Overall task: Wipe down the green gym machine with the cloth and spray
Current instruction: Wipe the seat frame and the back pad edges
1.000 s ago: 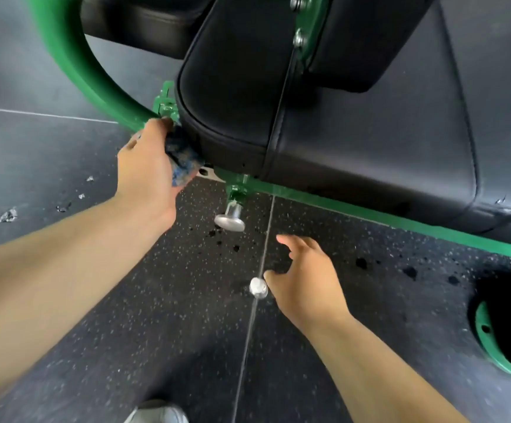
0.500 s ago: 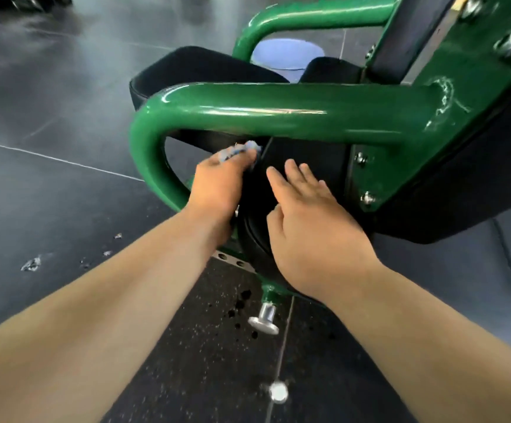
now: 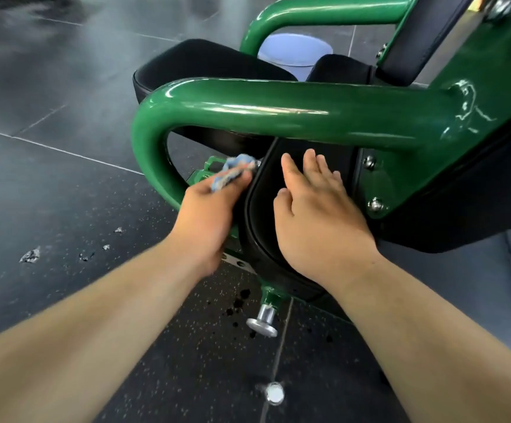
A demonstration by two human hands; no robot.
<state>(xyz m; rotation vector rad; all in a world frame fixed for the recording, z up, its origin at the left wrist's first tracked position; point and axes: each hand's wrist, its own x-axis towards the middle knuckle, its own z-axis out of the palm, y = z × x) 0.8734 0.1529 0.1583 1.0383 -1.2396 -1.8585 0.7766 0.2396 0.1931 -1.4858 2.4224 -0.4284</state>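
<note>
Below, a dark speckled floor (image 3: pixel 65 193) is seen, spotted with drops. A blue cloth (image 3: pixel 233 172) is gripped in the left hand (image 3: pixel 208 221) beside the black pad (image 3: pixel 259 221) under the green bar (image 3: pixel 278 112); the right hand (image 3: pixel 315 221) is laid flat on that pad

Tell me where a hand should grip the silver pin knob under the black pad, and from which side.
Probably pinch the narrow stem behind the wide disc head of the silver pin knob, coming from below on the near side: it sticks down and outward from its green bracket.
</note>
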